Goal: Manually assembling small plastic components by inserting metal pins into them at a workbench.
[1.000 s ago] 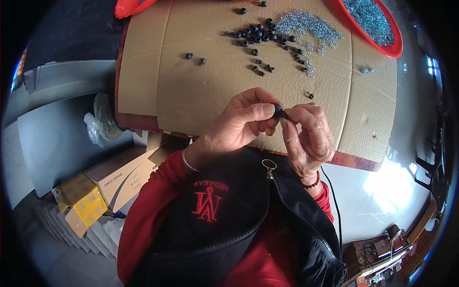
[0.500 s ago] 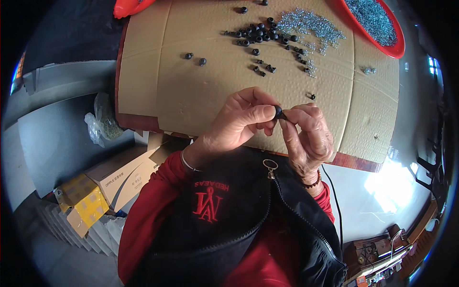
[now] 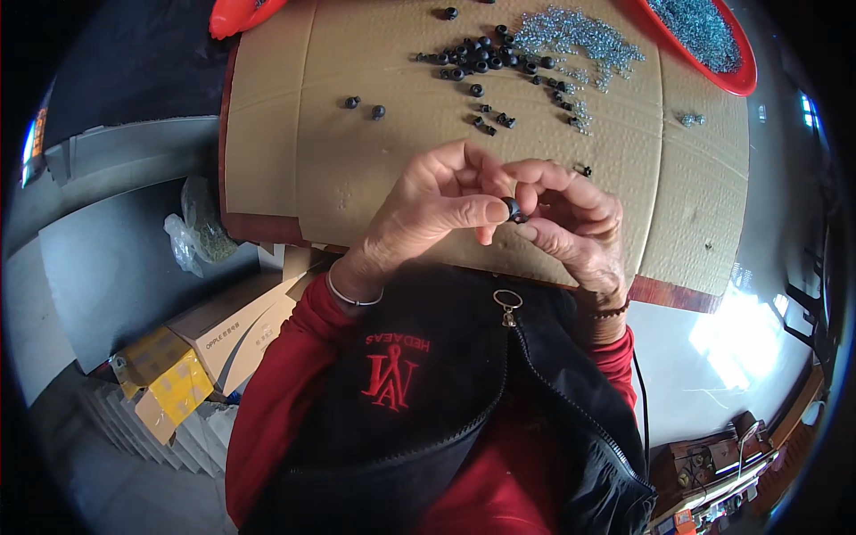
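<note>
My left hand [image 3: 428,201] pinches a small black ball-shaped piece [image 3: 513,210] between thumb and fingers, just above the table's near edge. My right hand [image 3: 584,223] closes on the same piece from the other side, thumb low and fingers curled over it; a small dark end shows at its thumb tip. Beyond the hands lies a loose group of hollow black balls [image 3: 481,62]. Small black fittings [image 3: 485,129] are scattered nearer, and one more fitting [image 3: 582,169] lies close to my right fingers.
Flattened cardboard [image 3: 357,169] covers the table. Shiny silvery-blue pieces [image 3: 580,40], apparently tiny springs, are spread at the back. More fill a red bowl [image 3: 740,82] at far right. Another red container [image 3: 241,18] is at far left. A cardboard box [image 3: 234,343] stands below left.
My right fingers have shifted from a pinch at the ball's right side to curling above it, with the thumb lower. The left hand keeps its pinch and has turned slightly.
</note>
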The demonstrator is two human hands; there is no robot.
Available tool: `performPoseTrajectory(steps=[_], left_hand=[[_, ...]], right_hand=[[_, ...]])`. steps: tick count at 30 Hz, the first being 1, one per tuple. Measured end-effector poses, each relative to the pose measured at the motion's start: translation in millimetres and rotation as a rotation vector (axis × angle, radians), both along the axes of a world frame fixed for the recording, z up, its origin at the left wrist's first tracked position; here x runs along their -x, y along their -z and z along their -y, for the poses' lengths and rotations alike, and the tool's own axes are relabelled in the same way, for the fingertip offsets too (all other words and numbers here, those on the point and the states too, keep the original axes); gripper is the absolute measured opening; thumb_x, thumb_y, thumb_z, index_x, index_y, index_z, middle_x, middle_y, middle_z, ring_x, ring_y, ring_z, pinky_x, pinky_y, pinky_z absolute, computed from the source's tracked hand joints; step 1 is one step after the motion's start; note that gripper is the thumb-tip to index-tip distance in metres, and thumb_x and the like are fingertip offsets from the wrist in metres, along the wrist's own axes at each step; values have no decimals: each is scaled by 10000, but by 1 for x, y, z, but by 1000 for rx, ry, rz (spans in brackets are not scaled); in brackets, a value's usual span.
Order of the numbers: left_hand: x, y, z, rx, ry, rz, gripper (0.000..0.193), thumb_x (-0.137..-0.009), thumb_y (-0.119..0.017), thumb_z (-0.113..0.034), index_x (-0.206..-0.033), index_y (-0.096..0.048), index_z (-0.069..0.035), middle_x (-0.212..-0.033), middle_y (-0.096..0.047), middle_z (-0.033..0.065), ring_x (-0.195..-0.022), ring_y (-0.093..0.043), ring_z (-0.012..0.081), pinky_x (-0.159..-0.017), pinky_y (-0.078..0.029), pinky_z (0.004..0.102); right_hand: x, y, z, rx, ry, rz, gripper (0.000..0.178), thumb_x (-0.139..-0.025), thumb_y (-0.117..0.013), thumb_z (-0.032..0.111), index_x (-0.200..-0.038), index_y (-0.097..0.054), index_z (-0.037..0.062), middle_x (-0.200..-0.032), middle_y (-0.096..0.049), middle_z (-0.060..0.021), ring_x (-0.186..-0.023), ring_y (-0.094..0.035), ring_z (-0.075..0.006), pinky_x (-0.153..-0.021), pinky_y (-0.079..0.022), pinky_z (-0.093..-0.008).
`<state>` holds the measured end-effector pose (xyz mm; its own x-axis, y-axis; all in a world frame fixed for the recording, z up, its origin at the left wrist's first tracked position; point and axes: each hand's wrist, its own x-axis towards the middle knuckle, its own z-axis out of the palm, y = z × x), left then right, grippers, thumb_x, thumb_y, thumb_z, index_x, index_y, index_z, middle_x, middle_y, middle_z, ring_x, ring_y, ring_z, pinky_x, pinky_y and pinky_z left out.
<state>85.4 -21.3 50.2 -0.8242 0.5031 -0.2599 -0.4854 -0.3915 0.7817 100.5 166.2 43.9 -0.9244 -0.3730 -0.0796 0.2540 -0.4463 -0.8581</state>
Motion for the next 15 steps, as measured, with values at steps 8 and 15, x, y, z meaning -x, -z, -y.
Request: performPoseTrajectory(steps=[8, 15], left_hand=[[10, -24, 6, 253, 177, 29, 582, -646, -748, -42, -1097, -381, -25, -834, -612, 115, -635, -572, 103, -554, -474, 203], [7, -16, 10, 196, 238, 118, 605, -619, -751, -5, -1093, -375, -13, -817, -606, 103, -607, -573, 97, -518, -466, 191]], right_hand=[[10, 0, -5, -69, -197, -60, 311, -662, -723, 79, -934, -630, -39, -790, -539, -43, -733, -506, -117, -668, -424, -260], [13, 2, 1, -205, -180, -462, 270, -638, -731, 139, -836, -652, -26, -688, -578, -74, -655, -543, -177, -616, -416, -289]])
